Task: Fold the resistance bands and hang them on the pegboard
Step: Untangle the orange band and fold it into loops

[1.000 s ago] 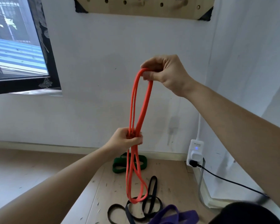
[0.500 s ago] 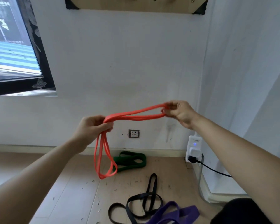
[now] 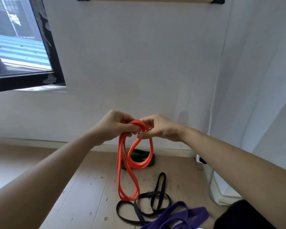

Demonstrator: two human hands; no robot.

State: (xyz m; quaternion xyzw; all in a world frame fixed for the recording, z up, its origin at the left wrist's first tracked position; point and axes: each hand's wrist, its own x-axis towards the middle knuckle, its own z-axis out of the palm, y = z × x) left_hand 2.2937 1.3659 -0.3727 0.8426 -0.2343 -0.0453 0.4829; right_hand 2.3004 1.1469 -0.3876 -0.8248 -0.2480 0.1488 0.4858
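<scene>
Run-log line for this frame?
phase: folding | left hand: grips orange band | right hand: pinches orange band | floor: green band, black band, purple band

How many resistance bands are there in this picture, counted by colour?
orange band: 1, held up
green band: 1, on the floor
black band: 1 tangle, possibly more than one band
purple band: 1, partly cut off by the frame
Total: 4 at least

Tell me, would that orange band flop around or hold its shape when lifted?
Likely floppy: the orange band droops in long loops below both hands. Probably light, since the left hand and right hand hold it with fingers alone. Loops may slip apart.
</scene>
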